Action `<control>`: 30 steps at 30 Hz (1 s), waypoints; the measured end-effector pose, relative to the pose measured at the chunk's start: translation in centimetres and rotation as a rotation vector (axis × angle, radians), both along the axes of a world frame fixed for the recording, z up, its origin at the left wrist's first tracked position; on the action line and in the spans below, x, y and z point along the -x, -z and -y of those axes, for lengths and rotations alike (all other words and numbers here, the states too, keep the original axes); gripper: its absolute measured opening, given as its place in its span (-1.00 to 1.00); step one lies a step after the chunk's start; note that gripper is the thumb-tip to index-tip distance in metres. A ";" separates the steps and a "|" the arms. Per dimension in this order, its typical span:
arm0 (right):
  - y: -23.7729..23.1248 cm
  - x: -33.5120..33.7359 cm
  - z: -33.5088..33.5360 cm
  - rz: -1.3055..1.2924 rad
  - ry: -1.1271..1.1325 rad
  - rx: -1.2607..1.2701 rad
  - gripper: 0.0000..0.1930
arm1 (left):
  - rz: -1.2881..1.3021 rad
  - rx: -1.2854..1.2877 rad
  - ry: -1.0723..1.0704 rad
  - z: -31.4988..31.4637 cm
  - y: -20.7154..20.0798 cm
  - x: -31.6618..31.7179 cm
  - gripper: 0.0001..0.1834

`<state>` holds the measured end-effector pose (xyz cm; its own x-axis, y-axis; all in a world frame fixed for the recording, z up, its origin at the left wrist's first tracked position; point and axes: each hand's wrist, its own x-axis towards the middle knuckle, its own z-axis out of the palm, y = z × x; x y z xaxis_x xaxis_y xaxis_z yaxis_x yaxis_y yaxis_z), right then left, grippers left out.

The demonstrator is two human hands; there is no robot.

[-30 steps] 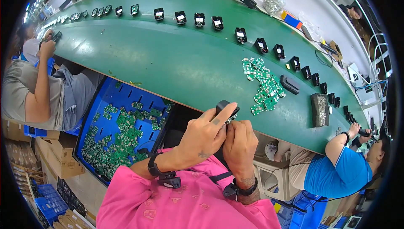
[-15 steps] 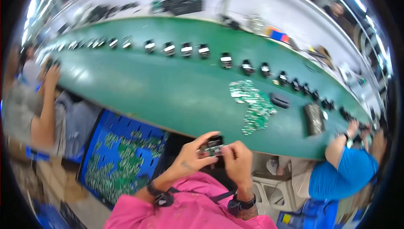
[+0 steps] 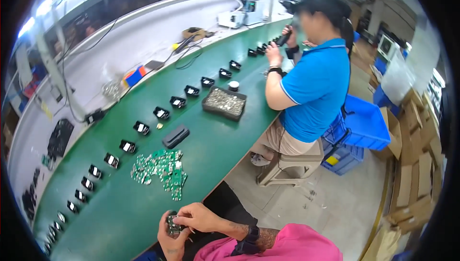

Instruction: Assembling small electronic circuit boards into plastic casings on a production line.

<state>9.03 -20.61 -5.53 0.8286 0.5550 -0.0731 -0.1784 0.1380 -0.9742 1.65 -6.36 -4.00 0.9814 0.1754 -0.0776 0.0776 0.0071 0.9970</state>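
Observation:
Near the table's front edge, my left hand (image 3: 168, 243) is closed around a small black housing with a green circuit board (image 3: 173, 224) in it. From the right, my right hand (image 3: 202, 217) reaches across, its fingers closed and pressed on the board; the fingertips partly cover it. A loose pile of small green circuit boards (image 3: 165, 169) lies on the table just beyond my hands. Past the pile runs a curved row of small black housings, one of them a housing (image 3: 127, 146) with a white patch on it.
A black oblong case (image 3: 176, 136) lies beyond the board pile. Further right stands a dark tray (image 3: 211, 105) of small metal parts, beside a small white round container (image 3: 233, 85). A co-worker in a blue shirt (image 3: 316, 76) sits at right on a stool (image 3: 292, 167); blue crates (image 3: 364, 122) stand behind.
My view has swung to the right, so the co-worker in blue and the right table end show larger. My hands appear further left and lower, still together on the board and housing.

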 end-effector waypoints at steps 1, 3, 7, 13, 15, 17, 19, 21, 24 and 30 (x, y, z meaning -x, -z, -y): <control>-0.3 -0.1 0.2 0.075 0.043 0.067 -0.71 | 0.045 -0.045 0.014 -0.1 0.6 -0.4 -0.21; -0.5 -0.6 0.8 0.092 0.069 0.062 -0.67 | 0.034 -0.016 0.034 0.3 0.3 -1.0 -0.20; 0.6 -1.1 2.1 0.227 0.074 0.072 -0.61 | 0.038 -0.004 0.079 0.2 1.3 -1.8 -0.28; -1.1 1.8 3.2 0.194 0.124 0.060 -0.64 | 0.056 -0.211 0.029 2.1 0.6 -0.8 -0.42; -1.1 2.2 3.6 0.162 0.133 0.032 -0.65 | 0.151 -0.311 -0.036 2.8 0.5 -0.7 -0.41; -1.0 2.4 4.1 0.243 0.147 0.052 -0.70 | 0.271 -0.422 -0.056 3.7 0.6 -0.6 -0.40; -1.0 2.6 4.5 0.308 0.196 0.087 -0.71 | 0.390 -0.529 -0.077 4.8 0.4 -0.4 -0.39; -0.7 2.8 4.6 0.370 0.242 0.123 -0.72 | 0.395 -0.334 -0.054 5.7 -0.1 0.0 -0.40; -0.4 3.1 4.9 0.480 0.363 0.121 -0.73 | 0.415 -0.563 -0.002 4.8 1.2 -0.2 -0.40; -0.7 3.2 5.7 0.341 0.407 0.096 -0.72 | 0.355 -0.538 -0.008 6.2 0.0 -0.1 -0.43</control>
<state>5.79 -26.30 -4.82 0.9610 0.1878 0.2031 0.1996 0.0376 -0.9792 1.73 -12.54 -3.99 0.9298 0.1068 0.3522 -0.2555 -0.5014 0.8266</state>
